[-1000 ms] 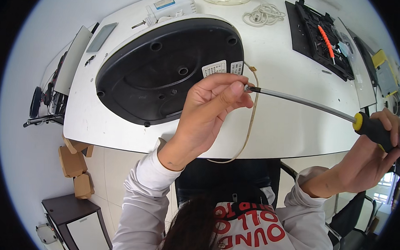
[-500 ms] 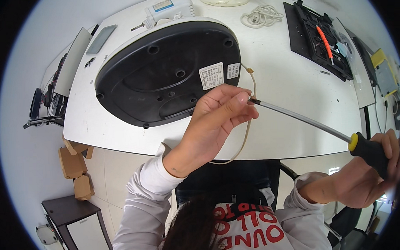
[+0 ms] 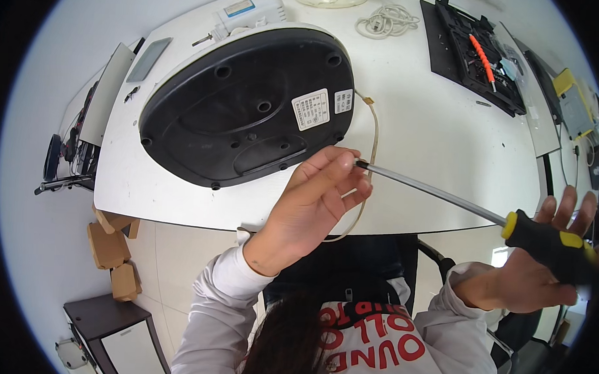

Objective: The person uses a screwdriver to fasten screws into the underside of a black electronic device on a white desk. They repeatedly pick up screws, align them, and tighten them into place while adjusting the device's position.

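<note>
Left hand: thumb and forefinger pinched together at the screwdriver's tip; anything else between them too small to tell. The shaft runs right and nearer from this pinch to the right hand, fingers spread, handle across the palm. Base lies left and far of the pinch, underside exposed, long axis near-left to far-right; left hand is nearer it. Left forearm reaches far and right; right wrist bends right. Cord passes beyond the shaft.

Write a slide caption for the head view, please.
Left hand pinching at screwdriver tip, open right hand at its handle, black oval appliance base on white table.
</note>
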The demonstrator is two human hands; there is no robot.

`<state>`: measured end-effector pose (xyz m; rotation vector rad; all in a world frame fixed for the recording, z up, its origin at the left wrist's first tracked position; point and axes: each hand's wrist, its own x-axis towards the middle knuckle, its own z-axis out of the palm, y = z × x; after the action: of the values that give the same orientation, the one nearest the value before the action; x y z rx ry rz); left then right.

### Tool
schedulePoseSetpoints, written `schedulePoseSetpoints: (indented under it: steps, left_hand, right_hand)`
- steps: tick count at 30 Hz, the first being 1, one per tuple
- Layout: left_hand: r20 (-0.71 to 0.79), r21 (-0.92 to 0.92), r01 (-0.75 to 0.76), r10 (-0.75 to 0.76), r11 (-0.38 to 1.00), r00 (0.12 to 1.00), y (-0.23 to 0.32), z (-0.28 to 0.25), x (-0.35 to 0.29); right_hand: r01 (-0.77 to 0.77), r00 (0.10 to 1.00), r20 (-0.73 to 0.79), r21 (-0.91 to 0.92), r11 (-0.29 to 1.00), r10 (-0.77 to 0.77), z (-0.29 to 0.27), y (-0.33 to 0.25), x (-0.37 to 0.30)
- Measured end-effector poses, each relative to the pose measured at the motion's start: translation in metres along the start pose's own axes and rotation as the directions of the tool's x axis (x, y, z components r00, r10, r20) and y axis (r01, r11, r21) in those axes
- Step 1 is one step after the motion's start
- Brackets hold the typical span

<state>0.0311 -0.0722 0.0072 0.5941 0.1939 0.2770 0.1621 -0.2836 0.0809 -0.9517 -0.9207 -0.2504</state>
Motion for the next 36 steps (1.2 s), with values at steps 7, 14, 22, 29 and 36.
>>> schedulePoseSetpoints:
  steps: [7, 14, 22, 29, 36]
  left_hand:
    - [-0.102, -0.133, 0.092, -0.106, 0.987, 0.989, -0.011, -0.010, -0.004]
    - [-0.175, -0.155, 0.117, -0.143, 0.981, 0.974, -0.013, -0.012, -0.003]
    - [-0.268, -0.121, 0.151, -0.179, 0.981, 0.947, -0.010, -0.015, -0.015]
    - [-0.111, 0.721, -0.330, 0.572, 0.609, 0.813, 0.005, -0.039, -0.048]
    - [0.083, 0.955, -0.294, 0.933, 0.025, 0.350, 0.034, -0.087, -0.081]
  right_hand:
    - [0.015, 0.812, 0.567, -0.255, 0.967, 0.137, -0.021, -0.031, -0.003]
    - [0.157, 0.880, 0.473, -0.355, 0.922, 0.032, -0.017, -0.015, -0.024]
    - [0.236, 0.901, 0.432, -0.413, 0.879, -0.039, -0.008, 0.009, -0.031]
    - [0.233, 0.917, 0.397, -0.445, 0.865, -0.043, -0.006, 0.022, -0.037]
    - [0.230, 0.908, 0.418, -0.428, 0.874, -0.034, -0.006, 0.032, -0.041]
